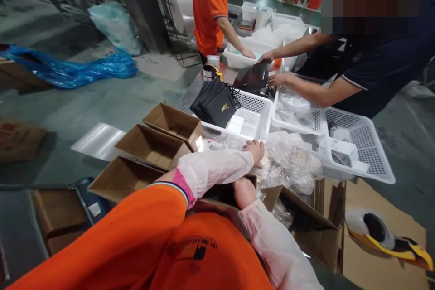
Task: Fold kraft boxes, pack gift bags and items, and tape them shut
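Note:
My left hand (254, 152) reaches across in a white sleeve cover, its fingers curled at the edge of a heap of clear bubble wrap (294, 161). What lies under those fingers is hidden. Closer to my body, my right hand (244, 191) is bent down into an open cardboard box whose inside is dark. Its fingers are out of sight behind the wrist and the box. Another open carton (316, 229), with clear wrap in it, stands to the right. Beyond my left hand, black paper bags (215, 104) with a gold logo lean in a white plastic basket (256, 115).
Several open cartons (152, 145) stand in a row on the left. White baskets (367, 145) holding small boxes are at right. A yellow tape dispenser (384, 235) lies on flat cardboard. Across the table, a co-worker's hands hold a dark flat item (253, 77); another person reaches into a bin (234, 59).

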`<state>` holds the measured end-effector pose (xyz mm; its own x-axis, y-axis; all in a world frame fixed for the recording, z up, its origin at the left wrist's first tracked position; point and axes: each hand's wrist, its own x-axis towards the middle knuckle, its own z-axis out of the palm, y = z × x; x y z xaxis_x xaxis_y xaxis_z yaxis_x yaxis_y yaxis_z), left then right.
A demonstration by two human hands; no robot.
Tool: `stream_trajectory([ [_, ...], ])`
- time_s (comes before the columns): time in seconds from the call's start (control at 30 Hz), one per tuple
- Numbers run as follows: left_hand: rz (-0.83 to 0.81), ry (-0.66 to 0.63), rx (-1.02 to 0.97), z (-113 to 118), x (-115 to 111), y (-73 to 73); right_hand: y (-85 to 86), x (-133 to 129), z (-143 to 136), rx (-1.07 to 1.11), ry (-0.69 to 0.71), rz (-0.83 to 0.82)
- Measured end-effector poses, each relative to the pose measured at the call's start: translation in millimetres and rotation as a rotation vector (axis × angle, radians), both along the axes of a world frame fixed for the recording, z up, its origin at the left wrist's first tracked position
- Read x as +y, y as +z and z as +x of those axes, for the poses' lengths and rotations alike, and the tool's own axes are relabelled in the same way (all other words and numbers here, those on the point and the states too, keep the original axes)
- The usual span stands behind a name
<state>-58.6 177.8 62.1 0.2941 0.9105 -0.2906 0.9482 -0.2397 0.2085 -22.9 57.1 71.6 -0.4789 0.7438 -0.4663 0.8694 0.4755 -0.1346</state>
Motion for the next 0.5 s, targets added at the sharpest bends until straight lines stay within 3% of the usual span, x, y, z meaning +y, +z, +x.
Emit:
stream_trajectory([
  [0.1,-0.018,0.002,0.020,1,2,-11.0,2.1,-1,-1,-0.010,-0.010,-0.010],
  [0.33,0.018,-0.206,-0.011,-40,6,-21.3,0.3,-3,0,-0.011,-0.017,0.010],
  [0.5,-0.012,-0.206,0.005,-32,11,-21.6,2.0,-7,1,-0.021,-0.013,0.028],
])
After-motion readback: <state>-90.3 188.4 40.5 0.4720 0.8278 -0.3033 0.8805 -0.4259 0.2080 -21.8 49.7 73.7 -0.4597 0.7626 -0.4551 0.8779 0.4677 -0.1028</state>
